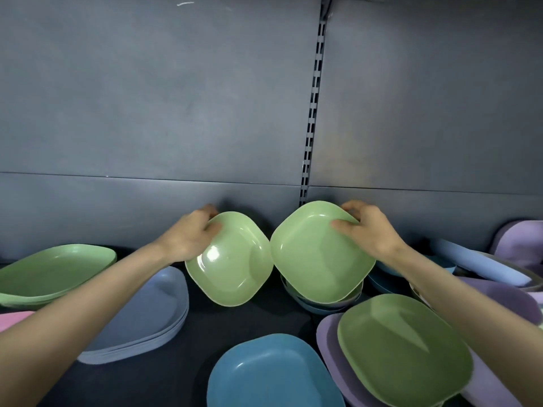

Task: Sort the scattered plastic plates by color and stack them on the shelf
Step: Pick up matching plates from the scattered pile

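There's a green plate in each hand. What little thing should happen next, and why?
Probably nest the right green plate, held by the right hand, into the left green plate in the left hand. They match in colour and their edges almost meet, and the green stack sits at the far left.

no readable text or labels anywhere

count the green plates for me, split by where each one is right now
held in a hand: 2 (left-held green plate in left hand, right-held green plate in right hand)
lying on the purple plates: 1 (front green plate)
top of the far-left green stack: 1, plates beneath uncountable
total showing: 4
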The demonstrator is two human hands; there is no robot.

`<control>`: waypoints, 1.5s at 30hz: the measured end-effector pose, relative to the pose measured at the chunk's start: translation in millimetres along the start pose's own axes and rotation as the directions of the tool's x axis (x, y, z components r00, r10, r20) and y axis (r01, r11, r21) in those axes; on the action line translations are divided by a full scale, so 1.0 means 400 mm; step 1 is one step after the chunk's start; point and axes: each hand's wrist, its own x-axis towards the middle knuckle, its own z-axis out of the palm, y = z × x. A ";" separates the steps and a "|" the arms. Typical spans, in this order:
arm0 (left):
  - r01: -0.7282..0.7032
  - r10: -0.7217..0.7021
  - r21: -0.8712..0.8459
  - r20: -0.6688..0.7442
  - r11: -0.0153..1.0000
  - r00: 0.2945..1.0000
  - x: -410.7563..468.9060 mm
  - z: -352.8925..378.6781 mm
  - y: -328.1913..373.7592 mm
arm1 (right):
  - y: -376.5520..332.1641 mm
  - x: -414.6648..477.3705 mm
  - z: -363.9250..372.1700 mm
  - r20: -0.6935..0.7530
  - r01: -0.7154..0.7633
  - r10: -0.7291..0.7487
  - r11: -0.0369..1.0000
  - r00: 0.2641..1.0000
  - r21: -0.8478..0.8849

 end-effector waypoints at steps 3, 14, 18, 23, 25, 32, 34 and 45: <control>0.026 -0.038 -0.114 -0.099 0.993 0.994 -0.016 -0.005 0.012 | -0.023 -0.029 -0.016 -0.060 -0.008 0.010 0.999 0.998 0.047; -0.047 -0.083 -0.375 -0.323 0.926 0.943 -0.170 -0.056 0.072 | -0.114 -0.143 -0.049 -0.208 0.083 -0.017 0.945 0.978 0.315; -0.051 -0.077 -0.293 -0.407 0.955 0.910 -0.247 -0.063 0.081 | -0.139 -0.201 -0.042 -0.206 0.129 -0.054 0.920 0.977 0.370; -0.050 -0.047 -0.182 -0.494 0.982 0.868 -0.378 -0.073 0.073 | -0.169 -0.270 -0.005 -0.206 0.165 -0.083 0.892 0.975 0.421; -0.028 -0.052 -0.143 -0.525 0.989 0.849 -0.430 -0.087 0.060 | -0.186 -0.291 0.021 -0.192 0.155 -0.074 0.880 0.979 0.449; 0.062 -0.095 -0.074 -0.619 0.995 0.779 -0.542 -0.194 -0.011 | -0.296 -0.339 0.115 -0.135 0.147 -0.092 0.858 0.987 0.492; 0.068 -0.096 -0.068 -0.645 0.995 0.758 -0.558 -0.232 -0.035 | -0.337 -0.340 0.143 -0.131 0.157 -0.107 0.861 0.986 0.483; 0.112 -0.125 -0.066 -0.716 0.992 0.687 -0.589 -0.514 -0.298 | -0.619 -0.328 0.389 -0.187 0.217 -0.147 0.868 0.971 0.446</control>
